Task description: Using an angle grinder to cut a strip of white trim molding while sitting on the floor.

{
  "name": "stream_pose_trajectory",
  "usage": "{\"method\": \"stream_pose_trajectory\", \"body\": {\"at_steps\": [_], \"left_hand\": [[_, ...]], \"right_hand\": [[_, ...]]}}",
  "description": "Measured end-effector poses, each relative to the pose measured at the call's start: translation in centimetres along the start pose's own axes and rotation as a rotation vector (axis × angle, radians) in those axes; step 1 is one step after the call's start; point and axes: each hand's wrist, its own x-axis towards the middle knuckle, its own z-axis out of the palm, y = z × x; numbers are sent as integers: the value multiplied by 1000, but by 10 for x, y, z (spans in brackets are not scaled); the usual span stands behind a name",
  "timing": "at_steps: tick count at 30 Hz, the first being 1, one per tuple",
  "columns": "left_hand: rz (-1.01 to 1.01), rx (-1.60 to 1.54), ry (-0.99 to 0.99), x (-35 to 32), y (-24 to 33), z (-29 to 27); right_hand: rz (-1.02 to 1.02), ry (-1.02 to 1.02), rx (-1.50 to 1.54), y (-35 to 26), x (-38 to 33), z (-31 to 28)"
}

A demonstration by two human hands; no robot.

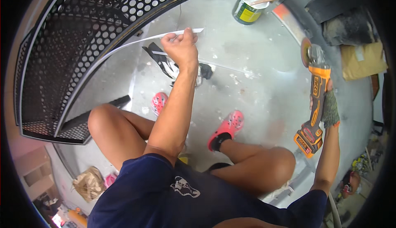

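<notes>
A grey concrete floor (255, 63) fills the view, seen from above by a squatting person in pink clogs (227, 128). The left hand (181, 46) is closed around a thin white metal strip (140, 40) that runs along the edge of a black perforated metal panel (82, 42) at the left. The right hand (328, 108), in a knit glove, grips an orange cordless angle grinder (315, 100), held upright away from the strip. A paint can (248, 5) with a stick across it stands further off.

matt perforated metal panel (82, 42), glossy plastic grinder (315, 104)
</notes>
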Motion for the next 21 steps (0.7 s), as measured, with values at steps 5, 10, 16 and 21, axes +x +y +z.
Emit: {"method": "stream_pose_trajectory", "body": {"at_steps": [5,10,16,21], "left_hand": [[-231,-264,75,-63,67,-84],[-501,-203,-18,-95,114,-197],[-615,-192,-150,-120,151,-283],[-612,-267,-247,-119,163,-330]], "right_hand": [[-65,-2,-292,-61,-138,71],[-87,48,-385,-48,-266,176],[-14,-39,-345,47,-351,269],[66,-87,-323,100,-365,322]]}}
